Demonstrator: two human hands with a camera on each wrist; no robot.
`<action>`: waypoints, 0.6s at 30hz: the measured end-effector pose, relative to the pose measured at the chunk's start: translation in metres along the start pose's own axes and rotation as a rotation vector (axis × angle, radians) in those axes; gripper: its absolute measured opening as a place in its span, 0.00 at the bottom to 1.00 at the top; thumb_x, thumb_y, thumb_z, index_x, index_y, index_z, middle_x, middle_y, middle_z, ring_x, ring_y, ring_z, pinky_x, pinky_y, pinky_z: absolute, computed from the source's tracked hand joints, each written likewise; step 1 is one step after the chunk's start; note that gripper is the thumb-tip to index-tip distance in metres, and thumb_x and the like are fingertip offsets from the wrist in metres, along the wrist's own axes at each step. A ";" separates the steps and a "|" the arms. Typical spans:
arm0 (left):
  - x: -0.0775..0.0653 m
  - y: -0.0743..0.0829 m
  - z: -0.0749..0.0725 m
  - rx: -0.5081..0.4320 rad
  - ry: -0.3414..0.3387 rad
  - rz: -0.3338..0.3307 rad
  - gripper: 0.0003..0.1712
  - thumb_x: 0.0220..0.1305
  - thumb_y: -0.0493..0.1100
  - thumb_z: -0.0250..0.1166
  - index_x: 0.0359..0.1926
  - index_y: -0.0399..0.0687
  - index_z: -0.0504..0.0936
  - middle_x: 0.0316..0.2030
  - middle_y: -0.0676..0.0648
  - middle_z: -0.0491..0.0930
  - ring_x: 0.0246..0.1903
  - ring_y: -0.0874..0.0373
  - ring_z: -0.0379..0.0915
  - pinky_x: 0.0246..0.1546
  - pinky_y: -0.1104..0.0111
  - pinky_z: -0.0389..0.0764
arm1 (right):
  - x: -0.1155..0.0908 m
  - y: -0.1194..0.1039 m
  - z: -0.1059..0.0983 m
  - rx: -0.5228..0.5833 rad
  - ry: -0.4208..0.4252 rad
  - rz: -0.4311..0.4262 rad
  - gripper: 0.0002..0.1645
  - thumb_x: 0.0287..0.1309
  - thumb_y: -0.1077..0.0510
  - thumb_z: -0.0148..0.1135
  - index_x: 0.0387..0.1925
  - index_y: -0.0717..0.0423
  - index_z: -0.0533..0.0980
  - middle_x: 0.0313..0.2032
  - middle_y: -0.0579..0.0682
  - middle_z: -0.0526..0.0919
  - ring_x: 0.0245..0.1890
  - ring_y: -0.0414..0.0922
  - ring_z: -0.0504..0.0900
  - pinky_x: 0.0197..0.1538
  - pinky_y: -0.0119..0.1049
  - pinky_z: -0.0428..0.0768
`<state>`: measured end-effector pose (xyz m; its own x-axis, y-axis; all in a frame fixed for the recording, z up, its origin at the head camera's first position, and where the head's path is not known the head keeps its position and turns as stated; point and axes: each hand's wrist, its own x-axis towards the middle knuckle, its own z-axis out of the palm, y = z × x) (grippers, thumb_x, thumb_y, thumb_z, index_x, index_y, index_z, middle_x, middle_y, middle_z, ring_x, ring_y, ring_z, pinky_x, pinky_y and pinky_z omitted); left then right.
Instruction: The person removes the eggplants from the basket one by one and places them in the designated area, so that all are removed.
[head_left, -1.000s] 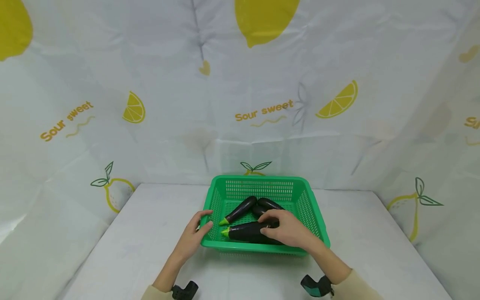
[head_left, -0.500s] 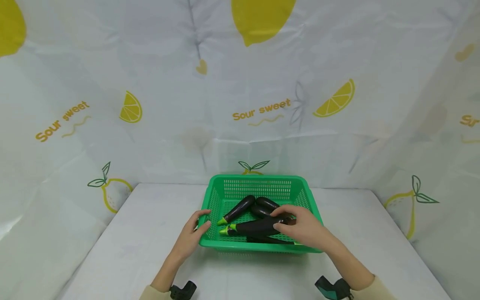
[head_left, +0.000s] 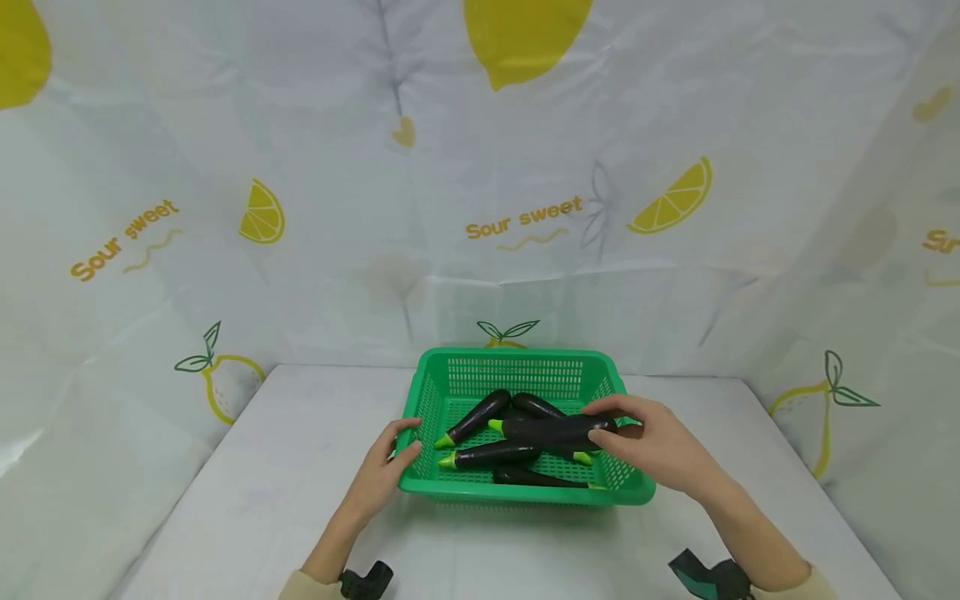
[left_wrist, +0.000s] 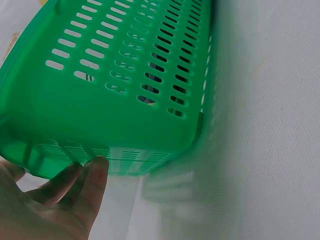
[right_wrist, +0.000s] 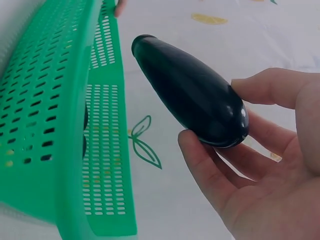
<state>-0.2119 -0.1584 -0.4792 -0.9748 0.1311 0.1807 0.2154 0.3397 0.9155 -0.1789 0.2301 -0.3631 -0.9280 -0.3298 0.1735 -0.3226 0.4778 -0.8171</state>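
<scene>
Purple-black, the eggplant [head_left: 553, 431] your right hand [head_left: 660, 442] pinches has shifted rightward, baring a nearer eggplant [head_left: 491, 455], so both seem easier to handle, while your left hand [head_left: 381, 475] grips the basket [head_left: 517, 495].

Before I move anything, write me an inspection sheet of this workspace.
Surface: flat white tabletop, with the green perforated plastic basket on it.
Job's things: glossy, dark, green-capped eggplant in hand, seemingly raised over the basket; other dark eggplants lie inside, partly overlapping in view, exact count unclear.
Clutter: nothing seen.
Hands: left hand holds the basket's left rim; right hand pinches the eggplant near its rounded end; black devices at both wrists.
Cables: nothing seen.
Surroundings: white sheeting printed with yellow lemons and "Sour sweet" lettering.
</scene>
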 end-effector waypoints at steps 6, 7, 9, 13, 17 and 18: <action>0.000 0.000 -0.002 -0.007 -0.015 -0.014 0.24 0.76 0.47 0.59 0.69 0.49 0.72 0.73 0.38 0.63 0.74 0.33 0.52 0.70 0.35 0.57 | -0.008 -0.001 -0.014 -0.008 0.058 0.007 0.19 0.68 0.55 0.66 0.57 0.59 0.78 0.56 0.58 0.80 0.42 0.43 0.87 0.41 0.35 0.85; 0.000 0.000 -0.002 -0.008 -0.018 -0.016 0.24 0.76 0.47 0.59 0.69 0.49 0.72 0.73 0.38 0.63 0.74 0.33 0.52 0.70 0.35 0.56 | -0.010 -0.001 -0.016 -0.013 0.071 0.008 0.19 0.69 0.55 0.65 0.57 0.59 0.79 0.56 0.58 0.80 0.42 0.42 0.87 0.42 0.34 0.84; 0.000 -0.001 -0.004 -0.011 -0.023 -0.023 0.25 0.76 0.48 0.60 0.69 0.51 0.72 0.74 0.38 0.62 0.74 0.33 0.51 0.70 0.35 0.55 | -0.012 0.000 -0.021 -0.018 0.093 -0.007 0.19 0.69 0.56 0.65 0.57 0.59 0.78 0.56 0.58 0.80 0.44 0.40 0.86 0.43 0.33 0.85; 0.000 -0.001 -0.006 -0.018 -0.034 -0.030 0.25 0.75 0.48 0.60 0.69 0.51 0.72 0.74 0.38 0.62 0.73 0.31 0.54 0.70 0.34 0.55 | -0.014 0.005 -0.031 -0.013 0.129 -0.049 0.17 0.69 0.59 0.65 0.56 0.60 0.79 0.54 0.57 0.80 0.46 0.36 0.85 0.46 0.30 0.84; 0.001 -0.001 -0.007 -0.018 -0.040 -0.031 0.25 0.76 0.47 0.60 0.70 0.51 0.72 0.74 0.38 0.62 0.72 0.31 0.56 0.69 0.34 0.57 | -0.014 0.010 -0.042 -0.011 0.159 -0.084 0.17 0.69 0.61 0.64 0.57 0.61 0.79 0.52 0.52 0.81 0.47 0.37 0.84 0.49 0.27 0.83; 0.001 -0.001 -0.007 -0.017 -0.041 -0.030 0.25 0.76 0.47 0.60 0.70 0.51 0.72 0.74 0.38 0.62 0.72 0.31 0.56 0.69 0.34 0.58 | -0.015 0.011 -0.044 -0.019 0.168 -0.082 0.17 0.69 0.61 0.65 0.57 0.60 0.79 0.52 0.50 0.82 0.47 0.37 0.84 0.49 0.26 0.82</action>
<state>-0.2133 -0.1652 -0.4773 -0.9775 0.1594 0.1384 0.1847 0.3282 0.9264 -0.1771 0.2762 -0.3501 -0.9161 -0.2282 0.3297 -0.4002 0.4705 -0.7864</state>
